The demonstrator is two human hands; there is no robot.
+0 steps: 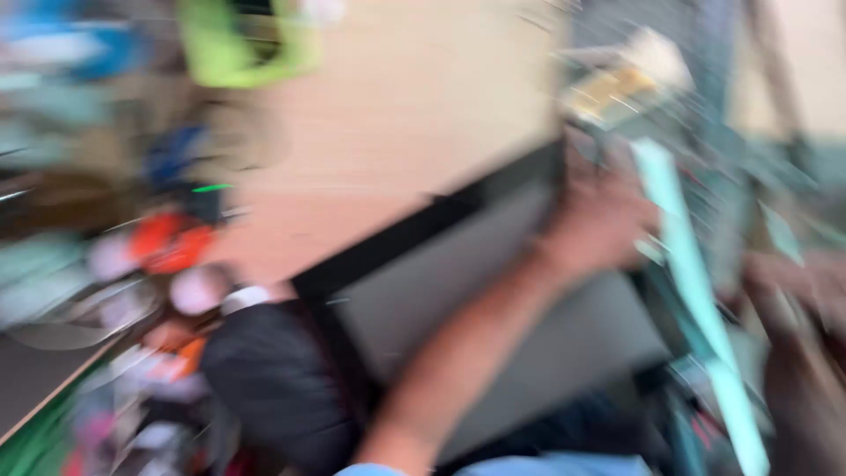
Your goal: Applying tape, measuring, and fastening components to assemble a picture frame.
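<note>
Head view, heavily motion-blurred. Item: a flat grey panel with a black frame (493,326), broad and thin, tilted across the middle of the view and lying directly under the left forearm. Left hand (599,220): reached forward along the panel to its far upper edge, fingers curled there, seemingly gripping that edge; the blur left the grip unconfirmed. Right hand (797,300): at the right border, close beside a long pale-teal strip (696,300) that ran down between the two hands; whether it was clenched, released or grasping anything could not be told. Handling judgement: the panel looked rigid and moderately heavy, with a smooth face likely to slip, so the framed edges seemed the sound places to take hold, one hand at each side to keep it from twisting. Beyond the left hand: a wooden tabletop (405,106). Far to the left of both hands: a lime-green object (238,53), an orange object (172,242) and mixed clutter, none identifiable. Below the panel: a dark rounded shape (273,379), kind unclear.
</note>
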